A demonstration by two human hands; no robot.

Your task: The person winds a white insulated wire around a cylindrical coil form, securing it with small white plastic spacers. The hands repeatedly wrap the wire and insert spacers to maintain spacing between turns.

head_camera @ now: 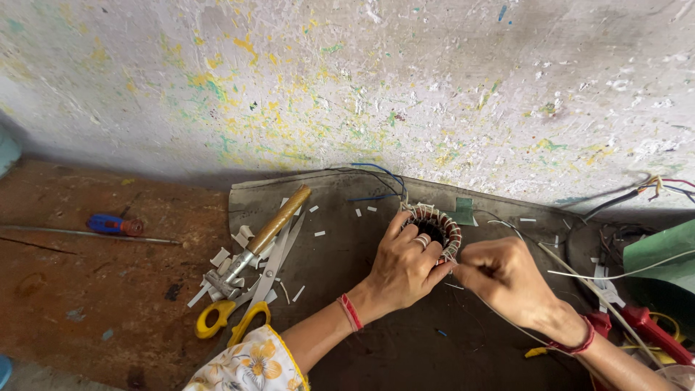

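While the wound coil ring [433,226] sits on the dark mat [376,340] near the speckled wall [362,80], the left hand [402,268] clamps over its near side, fingers [397,226] curled on the rim, apparently to keep it from turning. Ring on one finger; red thread band at the wrist.

Right hand [503,279] sits just right of the coil ring, closed in a tight pinch on a thin pale wire [608,274] at the ring's edge. Fingertips hidden behind the knuckles, so the exact grip cannot be read. The wire trails away rightward. Wrist bent inward, forearm coming in from lower right; left forearm comes in from below, floral sleeve [250,366] at the elbow.

Blue and dark leads [376,174] arc out from the far side of the coil ring toward the wall, seemingly kept clear of the working edge.

Left of the coil ring, well apart: a wooden-handled tool [264,235] lying across yellow-handled scissors [242,304], with small white paper strips [221,257] scattered about, all within reach but off the work spot. Farther left, on the bare brown surface [87,304], a blue-handled screwdriver [108,226]. Right of the coil ring: red-handled tool [648,329], green sheet [662,253].
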